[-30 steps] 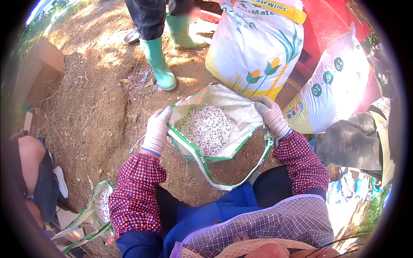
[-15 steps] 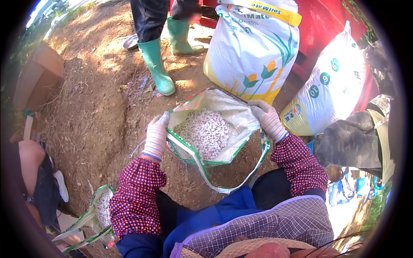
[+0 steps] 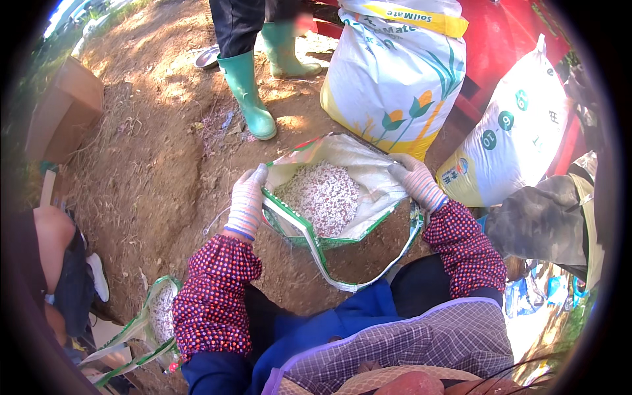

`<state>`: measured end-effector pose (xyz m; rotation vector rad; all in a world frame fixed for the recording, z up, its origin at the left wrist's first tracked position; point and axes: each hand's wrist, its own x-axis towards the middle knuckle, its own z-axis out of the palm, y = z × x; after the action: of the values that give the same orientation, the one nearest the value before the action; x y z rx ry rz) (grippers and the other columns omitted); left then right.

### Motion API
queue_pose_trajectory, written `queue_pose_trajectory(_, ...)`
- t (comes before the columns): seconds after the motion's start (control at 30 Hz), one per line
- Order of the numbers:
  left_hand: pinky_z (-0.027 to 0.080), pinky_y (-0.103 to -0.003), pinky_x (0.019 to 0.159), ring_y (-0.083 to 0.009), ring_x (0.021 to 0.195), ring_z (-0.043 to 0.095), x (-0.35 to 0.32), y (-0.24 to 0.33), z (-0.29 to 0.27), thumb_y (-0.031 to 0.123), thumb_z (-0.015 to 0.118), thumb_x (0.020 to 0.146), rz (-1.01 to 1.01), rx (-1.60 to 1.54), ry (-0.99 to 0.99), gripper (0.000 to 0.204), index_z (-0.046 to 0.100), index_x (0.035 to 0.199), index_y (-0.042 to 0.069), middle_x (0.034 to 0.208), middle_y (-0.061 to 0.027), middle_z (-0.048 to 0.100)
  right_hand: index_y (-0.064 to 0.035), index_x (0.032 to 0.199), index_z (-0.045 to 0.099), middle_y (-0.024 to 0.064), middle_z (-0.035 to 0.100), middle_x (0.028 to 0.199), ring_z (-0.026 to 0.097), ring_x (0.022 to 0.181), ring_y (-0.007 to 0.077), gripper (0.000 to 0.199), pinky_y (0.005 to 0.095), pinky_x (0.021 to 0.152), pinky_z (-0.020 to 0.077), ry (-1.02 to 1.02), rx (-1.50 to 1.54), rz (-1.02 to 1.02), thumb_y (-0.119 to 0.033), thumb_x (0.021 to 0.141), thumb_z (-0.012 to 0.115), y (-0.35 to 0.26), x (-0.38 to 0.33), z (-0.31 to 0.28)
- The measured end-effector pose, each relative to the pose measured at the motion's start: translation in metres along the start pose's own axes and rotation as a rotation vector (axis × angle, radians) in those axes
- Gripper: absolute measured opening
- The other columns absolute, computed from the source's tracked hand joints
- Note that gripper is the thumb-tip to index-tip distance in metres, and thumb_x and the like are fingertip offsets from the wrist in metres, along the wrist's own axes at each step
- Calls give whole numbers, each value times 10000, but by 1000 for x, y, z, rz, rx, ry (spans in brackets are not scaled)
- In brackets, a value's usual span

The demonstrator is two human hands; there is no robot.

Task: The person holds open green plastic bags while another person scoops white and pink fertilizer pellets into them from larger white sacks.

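I hold an open white bag with green trim (image 3: 368,174) between both hands, above the brown soil. Pale granules (image 3: 322,195) fill its bottom. My left hand (image 3: 248,201), in a striped work glove, grips the bag's left rim. On the right rim, my gloved right hand (image 3: 415,182) does the same. A green-edged strap of the bag (image 3: 329,263) hangs in a loop below it, toward my lap. Both sleeves are red with white dots.
A person in green rubber boots (image 3: 253,92) stands just beyond the bag. Two big filled white sacks (image 3: 395,72) (image 3: 517,138) stand at the back right before a red wall. A second granule bag (image 3: 155,316) lies lower left; a cardboard box (image 3: 62,112) sits left.
The bag and both hands have drifted slightly down and toward me. The booted person has stepped a little farther back. My grip on both rims is unchanged.
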<state>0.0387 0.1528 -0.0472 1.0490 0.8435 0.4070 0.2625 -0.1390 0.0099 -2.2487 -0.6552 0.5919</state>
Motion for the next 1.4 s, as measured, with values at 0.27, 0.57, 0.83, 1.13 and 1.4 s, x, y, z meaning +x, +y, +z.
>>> queue_pose_trajectory(0.27, 446, -301, 822, -181, 934, 554, 6, -7, -8, 303, 677, 907, -44, -13, -27, 481, 591, 1207, -64, 1050, -96, 639, 28, 1256, 586, 114, 658, 1076, 602, 976, 167, 396, 289, 888, 468, 42, 113, -59, -186, 922, 574, 4, 2, 3)
queue_pose_trajectory(0.57, 451, -305, 844, -178, 956, 571, 5, -4, -5, 282, 678, 908, -12, -3, -53, 478, 583, 1217, -70, 1073, -97, 641, 3, 1233, 604, 151, 650, 1151, 591, 1080, 211, 408, 321, 960, 437, 63, 127, -79, -252, 915, 597, 8, 3, 2)
queue_pose_trajectory(0.83, 459, -318, 868, -206, 995, 578, 5, -5, -7, 280, 702, 893, -32, -15, -16, 582, 520, 1295, -99, 1121, -132, 635, 14, 1274, 577, 112, 644, 1150, 586, 1045, 163, 417, 287, 934, 450, 57, 62, -79, -218, 928, 579, -2, 0, 1)
queue_pose_trajectory(1.13, 467, -298, 711, -148, 773, 579, 2, -5, -4, 273, 594, 956, 24, 12, -19, 334, 631, 1117, -17, 905, -42, 642, 23, 1259, 587, 114, 657, 1126, 587, 1047, 167, 412, 286, 937, 445, 78, 87, -62, -232, 935, 578, 2, -1, 1)
queue_pose_trajectory(1.4, 447, -296, 791, -164, 895, 559, 5, -7, -5, 289, 674, 911, -1, -6, -35, 483, 581, 1219, -71, 1030, -88, 639, 35, 1222, 607, 119, 661, 1106, 591, 1034, 173, 375, 287, 933, 444, 101, 9, -80, -209, 939, 565, 10, 4, -2)
